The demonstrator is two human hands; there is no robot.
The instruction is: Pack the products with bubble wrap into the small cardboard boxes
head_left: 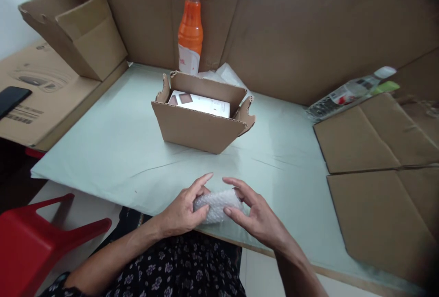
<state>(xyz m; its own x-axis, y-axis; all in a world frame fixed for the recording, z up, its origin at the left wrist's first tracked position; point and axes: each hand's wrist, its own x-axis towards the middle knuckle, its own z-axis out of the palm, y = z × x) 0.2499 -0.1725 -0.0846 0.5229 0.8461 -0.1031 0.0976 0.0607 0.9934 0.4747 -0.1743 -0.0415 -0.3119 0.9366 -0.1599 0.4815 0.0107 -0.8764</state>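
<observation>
Between my two hands, at the front edge of the table, is a small bundle of bubble wrap (219, 204); whatever it may contain is hidden. My left hand (192, 208) grips its left end, thumb on the near face and index finger lifted off. At the right end, my right hand (249, 208) holds it with the thumb in front and the fingers behind. Beyond the hands stands an open cardboard box (202, 125) with its flaps up. Inside that box sits a white carton (202, 103) with a dark square printed on it.
An orange drink bottle (190, 29) and clear plastic packaging (229, 75) stand behind the box. A clear bottle (350, 91) leans at right beside flat cardboard (377, 137). Left are another open box (92, 36), a large carton (65, 91), a phone (13, 98) and a red stool (34, 242).
</observation>
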